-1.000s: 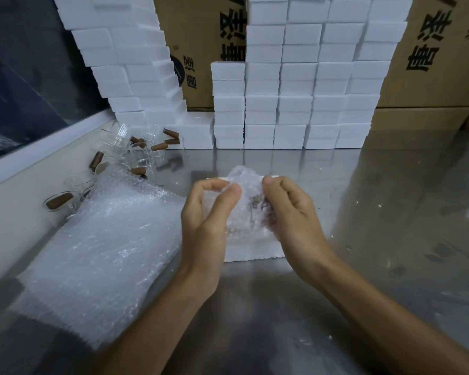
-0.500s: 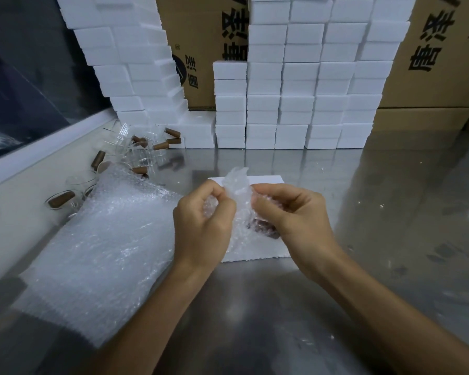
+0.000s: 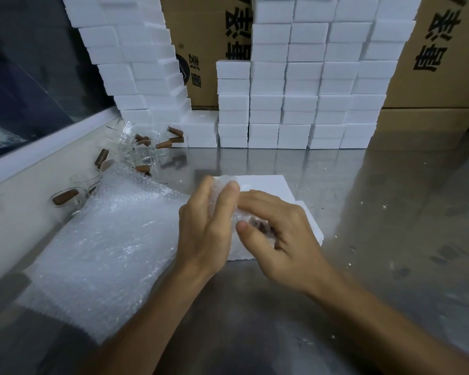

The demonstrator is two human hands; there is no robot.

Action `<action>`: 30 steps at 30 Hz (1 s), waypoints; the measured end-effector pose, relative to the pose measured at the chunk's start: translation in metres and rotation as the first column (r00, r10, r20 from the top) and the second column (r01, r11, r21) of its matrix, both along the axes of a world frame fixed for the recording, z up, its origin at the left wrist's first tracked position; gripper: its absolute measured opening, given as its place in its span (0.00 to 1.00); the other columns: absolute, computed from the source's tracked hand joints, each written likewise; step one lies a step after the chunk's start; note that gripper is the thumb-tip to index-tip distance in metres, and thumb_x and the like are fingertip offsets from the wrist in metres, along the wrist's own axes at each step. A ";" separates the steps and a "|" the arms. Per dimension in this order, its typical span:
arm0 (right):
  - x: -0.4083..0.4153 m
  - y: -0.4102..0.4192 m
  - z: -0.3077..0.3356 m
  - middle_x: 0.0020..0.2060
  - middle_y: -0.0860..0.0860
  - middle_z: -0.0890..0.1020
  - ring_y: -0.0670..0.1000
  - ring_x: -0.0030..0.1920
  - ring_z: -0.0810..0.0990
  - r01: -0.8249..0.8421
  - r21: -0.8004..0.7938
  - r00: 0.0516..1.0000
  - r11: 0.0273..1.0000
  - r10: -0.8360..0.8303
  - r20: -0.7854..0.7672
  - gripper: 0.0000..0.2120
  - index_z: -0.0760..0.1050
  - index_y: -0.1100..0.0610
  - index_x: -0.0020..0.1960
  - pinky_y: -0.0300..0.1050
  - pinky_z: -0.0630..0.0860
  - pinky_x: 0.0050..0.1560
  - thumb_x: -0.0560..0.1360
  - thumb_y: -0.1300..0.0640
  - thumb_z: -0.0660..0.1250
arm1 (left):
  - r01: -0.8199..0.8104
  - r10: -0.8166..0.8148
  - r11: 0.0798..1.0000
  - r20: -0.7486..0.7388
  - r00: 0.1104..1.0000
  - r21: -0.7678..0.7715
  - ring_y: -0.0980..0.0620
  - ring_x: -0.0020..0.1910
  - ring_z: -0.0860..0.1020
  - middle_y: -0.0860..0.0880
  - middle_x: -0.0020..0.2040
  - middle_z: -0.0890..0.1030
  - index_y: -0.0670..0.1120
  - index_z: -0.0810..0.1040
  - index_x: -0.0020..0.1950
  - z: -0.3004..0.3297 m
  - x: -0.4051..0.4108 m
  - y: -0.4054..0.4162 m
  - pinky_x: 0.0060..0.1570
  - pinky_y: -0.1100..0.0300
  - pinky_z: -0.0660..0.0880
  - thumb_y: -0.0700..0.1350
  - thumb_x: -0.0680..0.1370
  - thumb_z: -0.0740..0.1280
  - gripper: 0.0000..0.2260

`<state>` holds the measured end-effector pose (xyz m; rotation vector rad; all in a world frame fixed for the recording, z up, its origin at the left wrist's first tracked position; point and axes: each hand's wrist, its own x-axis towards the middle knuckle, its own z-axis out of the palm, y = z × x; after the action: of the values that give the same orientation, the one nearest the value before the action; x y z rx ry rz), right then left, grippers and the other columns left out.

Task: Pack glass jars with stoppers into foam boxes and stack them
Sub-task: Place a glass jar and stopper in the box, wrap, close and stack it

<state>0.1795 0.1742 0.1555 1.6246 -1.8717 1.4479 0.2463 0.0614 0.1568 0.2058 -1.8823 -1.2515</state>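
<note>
I have both hands on one jar (image 3: 257, 226) half rolled in a piece of bubble wrap (image 3: 225, 185), held just above the open foam box (image 3: 271, 185) that lies on the worktop (image 3: 390, 212) in front of me. My left hand (image 3: 206, 228) steadies the wrap from the side, fingers nearly straight and pressed flat against it; my right hand (image 3: 279, 239) curls round the bundle, thumb pinching the plastic over the dark stopper end. To do this well I judge the wrap should be drawn snug round the glass with no loose tail, the free end tucked under, and the bundle lowered level into the foam, not dropped, since the glass would slip easily inside slick plastic. The frame is blurred at the fingers, so I cannot tell how many turns are on. The worktop is shiny steel, speckled with white foam crumbs. A big sheet of bubble wrap (image 3: 100, 239) lies to my left, with loose stoppered jars (image 3: 146, 147) beyond it against the wall. Closed foam boxes (image 3: 303, 104) are stacked high at the back, before brown printed cartons (image 3: 444, 63).
</note>
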 end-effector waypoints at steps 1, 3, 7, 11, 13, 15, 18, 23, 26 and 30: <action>0.001 0.000 -0.001 0.43 0.53 0.82 0.51 0.44 0.78 0.005 0.041 1.000 0.999 -0.004 -0.015 0.12 0.80 0.63 0.49 0.47 0.74 0.46 0.75 0.57 0.62 | -0.013 0.014 1.000 0.010 1.000 -0.008 0.57 0.32 0.74 0.55 0.32 0.76 0.51 0.71 0.40 0.000 -0.001 0.000 0.34 0.60 0.72 0.61 0.76 0.58 0.15; 0.004 -0.001 -0.002 0.42 0.54 0.82 0.53 0.44 0.78 -0.014 0.097 0.999 0.995 0.017 -0.028 0.10 0.79 0.63 0.47 0.49 0.74 0.47 0.74 0.58 0.62 | -0.033 0.034 0.999 0.040 0.999 -0.031 0.54 0.33 0.77 0.53 0.33 0.78 0.51 0.73 0.42 0.001 -0.002 -0.001 0.35 0.55 0.74 0.58 0.76 0.61 0.12; 0.008 -0.003 -0.002 0.41 0.50 0.81 0.47 0.42 0.76 -0.045 0.152 0.995 0.987 0.058 -0.079 0.11 0.78 0.60 0.46 0.39 0.70 0.53 0.71 0.55 0.61 | -0.031 0.036 0.996 0.059 0.998 -0.083 0.51 0.38 0.78 0.51 0.34 0.79 0.46 0.77 0.38 0.000 -0.003 -0.007 0.40 0.53 0.76 0.45 0.74 0.63 0.07; 0.007 -0.004 -0.003 0.34 0.48 0.76 0.47 0.36 0.72 -0.033 0.161 0.994 0.986 0.049 -0.101 0.08 0.75 0.60 0.40 0.44 0.70 0.48 0.69 0.55 0.62 | 0.002 0.002 0.995 0.046 0.999 -0.096 0.47 0.37 0.78 0.46 0.34 0.79 0.40 0.77 0.39 0.002 -0.003 -0.006 0.41 0.49 0.75 0.55 0.78 0.61 0.19; 0.006 -0.005 0.000 0.30 0.45 0.70 0.47 0.33 0.68 -0.029 0.118 0.993 0.993 0.042 -0.108 0.05 0.72 0.60 0.36 0.48 0.70 0.44 0.67 0.59 0.65 | 0.001 0.002 0.995 0.033 0.999 -0.096 0.51 0.38 0.80 0.48 0.36 0.81 0.43 0.79 0.39 0.003 -0.002 -0.006 0.42 0.53 0.76 0.62 0.79 0.55 0.25; 0.006 -0.006 0.001 0.29 0.43 0.66 0.46 0.31 0.65 -0.029 0.091 0.992 0.995 0.039 -0.116 0.06 0.70 0.58 0.33 0.49 0.69 0.43 0.66 0.60 0.67 | 0.011 -0.008 0.997 0.042 0.999 -0.073 0.53 0.40 0.82 0.51 0.37 0.82 0.47 0.80 0.40 0.004 -0.002 -0.007 0.45 0.53 0.77 0.65 0.78 0.50 0.29; 0.008 -0.005 0.001 0.29 0.42 0.67 0.45 0.32 0.65 -0.025 0.125 0.995 0.992 0.036 -0.090 0.06 0.70 0.56 0.34 0.44 0.67 0.46 0.67 0.54 0.63 | 0.047 -0.044 0.998 0.072 0.996 -0.036 0.52 0.40 0.82 0.51 0.37 0.83 0.48 0.82 0.39 0.004 -0.003 -0.006 0.47 0.48 0.78 0.67 0.77 0.45 0.33; 0.006 -0.002 0.000 0.29 0.41 0.69 0.45 0.32 0.68 0.011 0.132 0.998 0.991 -0.003 -0.056 0.07 0.69 0.51 0.36 0.44 0.66 0.50 0.67 0.55 0.67 | 0.106 -0.111 0.990 0.050 0.993 0.091 0.46 0.41 0.83 0.47 0.38 0.84 0.49 0.83 0.41 0.004 -0.004 -0.005 0.46 0.44 0.79 0.69 0.76 0.45 0.34; 0.003 -0.001 -0.001 0.30 0.39 0.67 0.42 0.35 0.69 0.062 0.029 0.998 0.998 -0.062 0.014 0.14 0.63 0.44 0.39 0.34 0.63 0.46 0.68 0.53 0.70 | 0.158 -0.150 0.981 -0.081 0.985 0.108 0.42 0.41 0.83 0.43 0.39 0.83 0.46 0.82 0.46 0.005 -0.002 -0.004 0.42 0.45 0.77 0.64 0.78 0.54 0.26; 0.005 -0.004 -0.005 0.38 0.45 0.76 0.48 0.38 0.76 0.048 -0.135 0.983 0.990 -0.023 0.183 0.13 0.73 0.55 0.45 0.40 0.71 0.41 0.68 0.51 0.75 | 0.210 -0.188 0.971 -0.174 0.967 0.118 0.43 0.39 0.78 0.38 0.39 0.78 0.38 0.78 0.44 0.006 0.000 0.000 0.39 0.52 0.74 0.52 0.79 0.60 0.18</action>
<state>0.1848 0.1705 0.1502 1.4313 -1.8349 1.7202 0.2464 0.0617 0.1624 -0.0160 -1.7120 -1.4883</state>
